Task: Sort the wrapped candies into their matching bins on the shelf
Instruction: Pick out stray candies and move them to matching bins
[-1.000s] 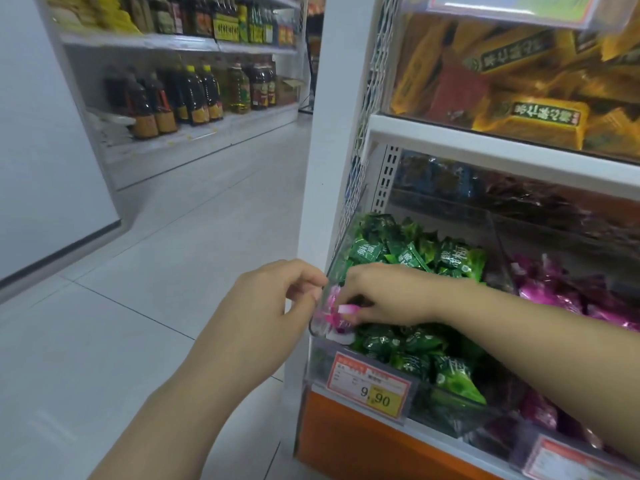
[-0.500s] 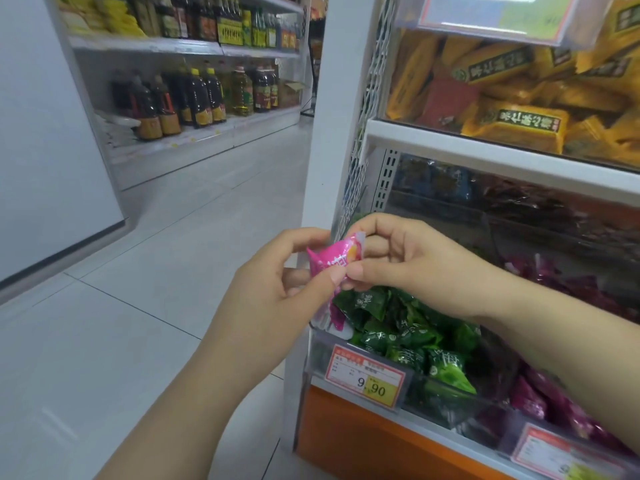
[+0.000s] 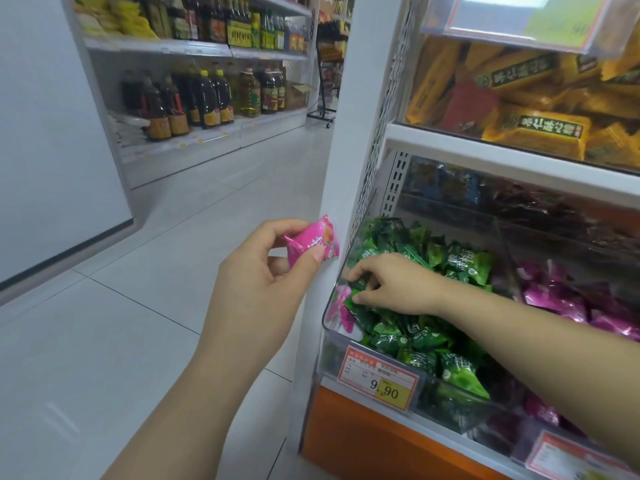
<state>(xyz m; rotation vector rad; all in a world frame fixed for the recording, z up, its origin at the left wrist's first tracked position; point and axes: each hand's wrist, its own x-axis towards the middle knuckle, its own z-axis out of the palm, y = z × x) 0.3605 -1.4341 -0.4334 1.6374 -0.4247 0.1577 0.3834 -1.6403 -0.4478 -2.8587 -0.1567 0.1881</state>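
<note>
You're pinching a pink candy [image 3: 311,245] in your left hand [image 3: 263,271], mid-frame. Your right hand [image 3: 391,284] is digging in the green-candy bin [image 3: 330,355], grip unclear. Next, likely the stray pink wrapper [image 3: 341,306] there.

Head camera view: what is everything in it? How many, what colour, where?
green candies: many, green, left clear bin
stray pink candies: one or two, pink, that bin's front-left corner
pink candies: many, magenta, next bin rightward
price tag: one reading 9.90, orange and yellow, clear bin's front
yellow packets: many, yellow, upper shelf
bottles: many, dark, across the aisle
held pink candy: one, pink, outside the bins
left hand: pinches the held pink candy
right hand: fingertips among the green candies
</note>
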